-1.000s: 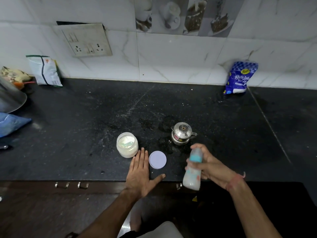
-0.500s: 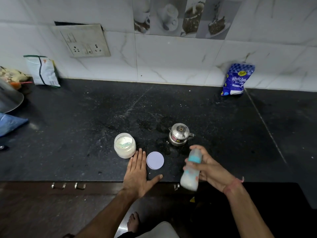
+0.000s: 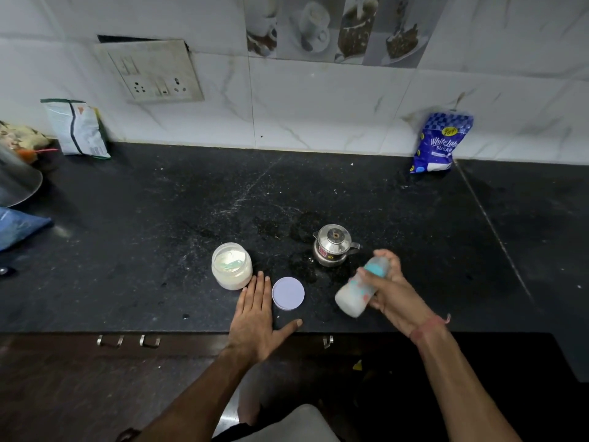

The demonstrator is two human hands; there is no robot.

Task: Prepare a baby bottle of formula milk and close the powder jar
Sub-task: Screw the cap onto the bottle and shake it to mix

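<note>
My right hand (image 3: 393,295) grips a baby bottle (image 3: 360,290) with a teal collar and white milk inside, held tilted above the counter's front edge and blurred. My left hand (image 3: 255,317) rests flat on the black counter (image 3: 143,234), fingers straight. Its fingertips lie just beside the open powder jar (image 3: 231,265), which holds white powder and a pale scoop. The jar's lilac lid (image 3: 288,293) lies flat on the counter between my two hands, right of my left fingers.
A small steel kettle (image 3: 333,248) stands behind the bottle. A blue sugar bag (image 3: 439,143) leans on the tiled wall at back right. A white packet (image 3: 78,129) and a steel bowl (image 3: 16,183) sit at the left. Drawer handles (image 3: 127,341) run below the counter edge.
The bottle in my right hand has tipped from near upright to slanted, its base swinging left and up. My left hand stays flat on the counter.
</note>
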